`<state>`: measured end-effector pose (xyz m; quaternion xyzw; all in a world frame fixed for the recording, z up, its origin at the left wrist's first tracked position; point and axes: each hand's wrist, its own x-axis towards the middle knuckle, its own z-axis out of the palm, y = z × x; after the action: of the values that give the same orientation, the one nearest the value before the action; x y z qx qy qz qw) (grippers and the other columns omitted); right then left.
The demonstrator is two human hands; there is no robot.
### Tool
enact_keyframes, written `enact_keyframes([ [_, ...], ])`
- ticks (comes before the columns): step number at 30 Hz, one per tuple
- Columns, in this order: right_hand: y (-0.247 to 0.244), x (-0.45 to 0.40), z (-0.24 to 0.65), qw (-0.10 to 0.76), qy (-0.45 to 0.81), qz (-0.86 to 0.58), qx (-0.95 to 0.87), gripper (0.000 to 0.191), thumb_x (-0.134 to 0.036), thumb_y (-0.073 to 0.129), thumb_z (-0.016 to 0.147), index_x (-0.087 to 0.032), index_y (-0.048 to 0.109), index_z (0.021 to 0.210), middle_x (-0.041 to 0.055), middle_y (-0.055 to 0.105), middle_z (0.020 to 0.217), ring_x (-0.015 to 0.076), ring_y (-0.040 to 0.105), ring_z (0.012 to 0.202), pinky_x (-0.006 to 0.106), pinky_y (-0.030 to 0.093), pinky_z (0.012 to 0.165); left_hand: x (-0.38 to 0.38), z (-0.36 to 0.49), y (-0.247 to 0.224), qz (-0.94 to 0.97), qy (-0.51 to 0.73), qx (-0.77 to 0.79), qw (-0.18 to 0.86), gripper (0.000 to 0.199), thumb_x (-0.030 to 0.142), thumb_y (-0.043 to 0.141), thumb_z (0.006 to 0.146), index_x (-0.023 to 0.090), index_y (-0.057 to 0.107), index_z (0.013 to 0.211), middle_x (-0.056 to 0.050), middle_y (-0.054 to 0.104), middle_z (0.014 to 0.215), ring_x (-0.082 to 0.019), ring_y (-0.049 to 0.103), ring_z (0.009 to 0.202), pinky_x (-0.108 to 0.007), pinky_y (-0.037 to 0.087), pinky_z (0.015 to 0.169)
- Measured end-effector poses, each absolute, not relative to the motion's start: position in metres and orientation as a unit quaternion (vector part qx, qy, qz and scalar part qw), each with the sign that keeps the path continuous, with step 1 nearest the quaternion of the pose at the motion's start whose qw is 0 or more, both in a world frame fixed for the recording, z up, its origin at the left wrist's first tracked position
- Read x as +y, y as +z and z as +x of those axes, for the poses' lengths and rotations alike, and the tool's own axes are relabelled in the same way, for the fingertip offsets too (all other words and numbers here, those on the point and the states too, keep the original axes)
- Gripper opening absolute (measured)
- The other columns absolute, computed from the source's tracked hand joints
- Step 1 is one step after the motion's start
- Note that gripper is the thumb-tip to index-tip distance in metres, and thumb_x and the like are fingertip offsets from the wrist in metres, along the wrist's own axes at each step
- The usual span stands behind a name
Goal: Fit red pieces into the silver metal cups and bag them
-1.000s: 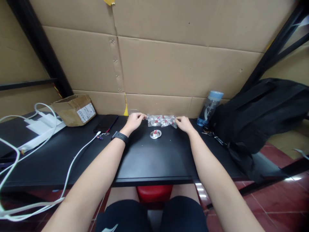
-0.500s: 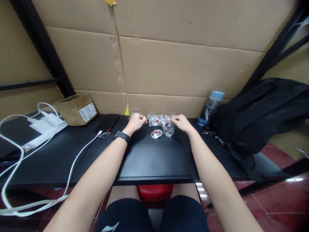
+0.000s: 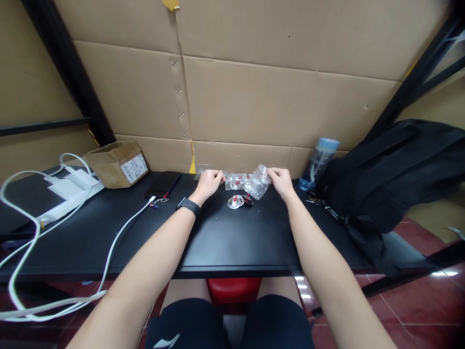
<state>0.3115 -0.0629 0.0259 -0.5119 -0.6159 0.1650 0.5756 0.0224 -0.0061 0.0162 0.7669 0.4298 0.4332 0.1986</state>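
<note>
My right hand (image 3: pixel 281 181) pinches the upper corner of a clear plastic bag (image 3: pixel 258 184), which hangs crumpled and tilted above the table. Close beneath it lie shiny round metal discs (image 3: pixel 235 201) with red marks at their middles, and a darker disc (image 3: pixel 247 199) touches them on the right. My left hand (image 3: pixel 211 183), with a dark watch on its wrist, is closed; what its fingertips hold, if anything, is hidden. Just right of those fingertips, more discs in clear wrapping (image 3: pixel 236 181) lie along the back of the table.
An open cardboard box (image 3: pixel 121 167), a dark phone (image 3: pixel 163 185) and white cables (image 3: pixel 119 232) are on the left of the black table (image 3: pixel 236 242). On the right stand a water bottle (image 3: pixel 317 165) and a black backpack (image 3: pixel 392 174). A cardboard wall (image 3: pixel 254 106) closes the back.
My right hand has moved slightly right and up, lifting the plastic bag. The darker disc now lies out of the bag beside the other discs. My left hand has shifted slightly right.
</note>
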Motion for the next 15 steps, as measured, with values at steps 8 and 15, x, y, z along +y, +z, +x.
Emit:
enact_keyframes([
  [8, 0.025, -0.063, 0.307, 0.610, 0.226, -0.486, -0.584, 0.034, -0.046, 0.065, 0.081, -0.016, 0.069, 0.065, 0.0008, 0.057, 0.057, 0.0138, 0.049, 0.055, 0.026, 0.037, 0.053, -0.011, 0.023, 0.017, 0.780, 0.384, 0.456, 0.191, 0.027, 0.025, 0.056, 0.078, 0.016, 0.073, 0.059, -0.003, 0.070, 0.058, -0.018, 0.065, 0.062, -0.026, 0.042, 0.061],
  [15, 0.024, -0.062, 0.297, 0.624, 0.267, -0.477, -0.559, 0.036, -0.050, 0.069, 0.078, -0.017, 0.068, 0.065, 0.0003, 0.058, 0.057, 0.0123, 0.048, 0.051, 0.025, 0.035, 0.050, -0.031, 0.034, 0.027, 0.859, 0.415, 0.292, 0.065, 0.033, 0.016, 0.057, 0.078, 0.016, 0.071, 0.107, -0.008, 0.073, 0.107, -0.022, 0.067, 0.098, -0.031, 0.049, 0.086],
])
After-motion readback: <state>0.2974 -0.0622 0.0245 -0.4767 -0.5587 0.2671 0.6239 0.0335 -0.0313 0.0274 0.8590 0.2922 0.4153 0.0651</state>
